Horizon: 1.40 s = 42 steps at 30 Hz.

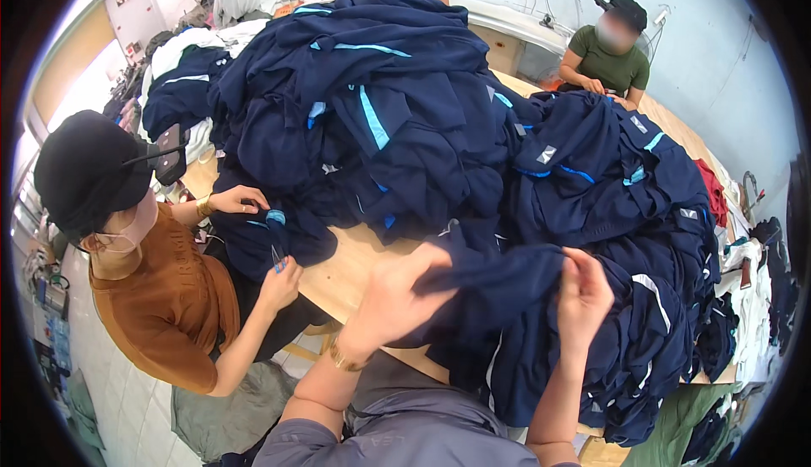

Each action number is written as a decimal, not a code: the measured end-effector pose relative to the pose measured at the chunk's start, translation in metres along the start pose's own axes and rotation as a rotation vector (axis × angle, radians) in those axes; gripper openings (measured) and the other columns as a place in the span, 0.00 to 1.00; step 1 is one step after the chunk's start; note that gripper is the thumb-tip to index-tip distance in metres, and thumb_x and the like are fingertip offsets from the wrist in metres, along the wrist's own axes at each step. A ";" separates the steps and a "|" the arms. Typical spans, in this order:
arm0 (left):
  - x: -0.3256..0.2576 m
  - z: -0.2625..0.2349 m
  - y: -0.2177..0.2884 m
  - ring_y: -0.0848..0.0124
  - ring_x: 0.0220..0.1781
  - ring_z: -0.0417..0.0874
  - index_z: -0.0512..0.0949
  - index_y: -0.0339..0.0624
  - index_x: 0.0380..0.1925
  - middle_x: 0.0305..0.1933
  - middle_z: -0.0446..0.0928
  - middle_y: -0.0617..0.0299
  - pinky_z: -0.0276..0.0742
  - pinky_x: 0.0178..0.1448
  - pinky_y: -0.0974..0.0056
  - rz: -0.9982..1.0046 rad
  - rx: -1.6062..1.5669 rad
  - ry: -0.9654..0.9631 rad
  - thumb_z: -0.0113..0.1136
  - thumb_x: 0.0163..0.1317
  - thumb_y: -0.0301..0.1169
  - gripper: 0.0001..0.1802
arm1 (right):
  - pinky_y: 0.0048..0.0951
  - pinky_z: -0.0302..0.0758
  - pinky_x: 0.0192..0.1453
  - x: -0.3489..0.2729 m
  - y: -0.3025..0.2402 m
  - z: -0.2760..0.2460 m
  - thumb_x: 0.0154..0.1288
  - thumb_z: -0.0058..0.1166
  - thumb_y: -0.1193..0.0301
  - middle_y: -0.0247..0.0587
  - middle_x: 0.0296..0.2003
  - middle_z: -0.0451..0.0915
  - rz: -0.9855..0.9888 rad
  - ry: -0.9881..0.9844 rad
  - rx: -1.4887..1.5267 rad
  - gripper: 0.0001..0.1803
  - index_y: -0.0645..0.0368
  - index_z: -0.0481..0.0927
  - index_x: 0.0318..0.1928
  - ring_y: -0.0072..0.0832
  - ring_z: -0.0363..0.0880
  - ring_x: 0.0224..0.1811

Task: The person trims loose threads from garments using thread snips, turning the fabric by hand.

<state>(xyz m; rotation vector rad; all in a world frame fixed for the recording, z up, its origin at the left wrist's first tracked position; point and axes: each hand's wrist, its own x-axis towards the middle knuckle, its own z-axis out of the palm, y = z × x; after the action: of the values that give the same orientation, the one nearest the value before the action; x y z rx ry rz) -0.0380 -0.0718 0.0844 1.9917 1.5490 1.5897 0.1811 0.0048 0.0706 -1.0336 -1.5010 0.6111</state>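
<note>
A navy garment [507,281] is stretched between my two hands above the near edge of the table, blurred by motion. My left hand [401,289], also smeared, is closed on the garment's left part. My right hand [585,294] pinches its right end between thumb and fingers. A small greyish blurred spot shows just above my left hand; I cannot make out what it is. Right behind the cloth rises a big heap of navy garments [422,129] with light blue and white strips. More navy garments [591,332] hang over the table edge beside my right hand.
At left, a co-worker in a brown shirt [169,289] holds small blue-handled snips [279,262] over navy cloth. Two more people are across the wooden table [338,273], one in a green shirt [612,61]. White garments [743,289] lie at far right. A grey cloth bundle [228,412] is on the floor.
</note>
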 end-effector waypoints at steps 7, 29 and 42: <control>-0.032 0.063 -0.023 0.59 0.34 0.83 0.76 0.37 0.36 0.32 0.79 0.52 0.77 0.38 0.64 -0.207 -0.233 -0.340 0.65 0.54 0.31 0.13 | 0.13 0.60 0.25 -0.039 0.009 0.015 0.53 0.65 0.74 0.27 0.22 0.74 0.416 -0.636 0.205 0.18 0.62 0.78 0.46 0.08 0.62 0.22; -0.052 0.013 -0.071 0.76 0.56 0.73 0.70 0.40 0.57 0.56 0.73 0.61 0.68 0.59 0.71 -0.417 -0.740 -0.504 0.62 0.55 0.22 0.27 | 0.15 0.60 0.24 -0.013 0.016 -0.034 0.54 0.63 0.76 0.28 0.24 0.71 0.174 0.003 0.427 0.11 0.60 0.71 0.31 0.11 0.63 0.21; -0.099 0.056 -0.156 0.75 0.38 0.78 0.79 0.42 0.37 0.34 0.80 0.65 0.71 0.44 0.70 -0.982 -0.477 -0.341 0.59 0.62 0.38 0.11 | 0.17 0.56 0.16 -0.060 0.158 0.006 0.61 0.54 0.79 0.25 0.16 0.67 0.416 -0.261 0.020 0.09 0.57 0.70 0.41 0.12 0.61 0.12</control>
<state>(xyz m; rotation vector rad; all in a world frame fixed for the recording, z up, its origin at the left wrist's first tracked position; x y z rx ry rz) -0.0780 -0.0533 -0.1035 0.9171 1.4494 0.9931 0.2141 0.0293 -0.0930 -1.3014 -1.5055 1.0858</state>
